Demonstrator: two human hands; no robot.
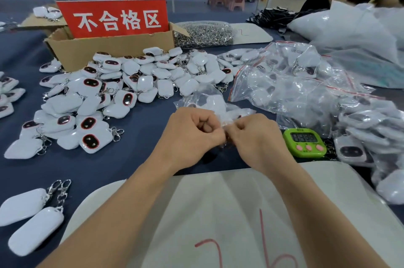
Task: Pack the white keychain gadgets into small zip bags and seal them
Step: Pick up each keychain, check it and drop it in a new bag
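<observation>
My left hand (193, 134) and my right hand (254, 134) meet at the table's middle, both pinching the near edge of a small clear zip bag (207, 103). A white keychain gadget shows through the bag's plastic. A heap of loose white gadgets (122, 90) with dark oval faces and metal clasps spreads to the left. Bagged gadgets (306, 86) in clear zip bags with red strips pile up on the right.
A cardboard box (109, 49) with a red sign stands behind the heap. A bag of metal clasps (203, 33) lies beside it. A green timer (305, 142) sits right of my hands. Two gadgets (28, 217) lie near left. A white sack (218, 213) covers my lap. Another person is at far right.
</observation>
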